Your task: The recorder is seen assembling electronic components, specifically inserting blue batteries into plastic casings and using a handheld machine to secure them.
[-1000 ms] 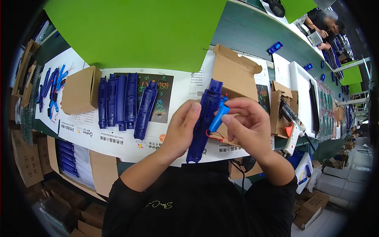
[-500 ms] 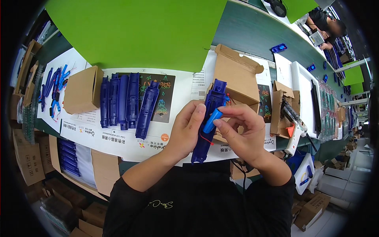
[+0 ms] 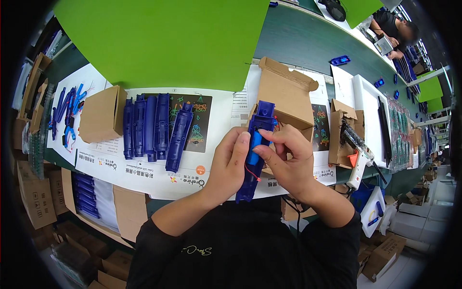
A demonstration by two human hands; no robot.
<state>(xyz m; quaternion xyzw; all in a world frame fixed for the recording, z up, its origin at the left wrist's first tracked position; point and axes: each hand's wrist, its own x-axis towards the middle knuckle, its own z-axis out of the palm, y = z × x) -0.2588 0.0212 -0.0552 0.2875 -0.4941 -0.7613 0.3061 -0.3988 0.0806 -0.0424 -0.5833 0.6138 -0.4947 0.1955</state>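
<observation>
My left hand [image 3: 230, 161] is closed round the side of a dark-blue plastic half-shell [image 3: 246, 187], holding it upright along its length over the table's front edge. A light-blue cylindrical battery [image 3: 253, 153] lies lengthwise in the shell's hollow, with a thin red wire [image 3: 252, 174] curling out below it. The thumb and index finger of my right hand [image 3: 288, 161] pinch the battery's upper part. Part of the battery is hidden by those fingers. Small red wire ends show by the shell's upper right side.
Several blue shells [image 3: 153, 126] stand in a row on the left, beside a cardboard box [image 3: 102, 114] and a pile of wired batteries [image 3: 73, 108]. An open carton [image 3: 287, 96] sits behind my hands. On the right are a glue gun [image 3: 357, 171] and a white tray [image 3: 362, 96]. A person works far right.
The battery has gone from tilted above the shell to lying along its hollow. My right fingers have moved slightly left with it, and the shell has shifted slightly lower.
</observation>
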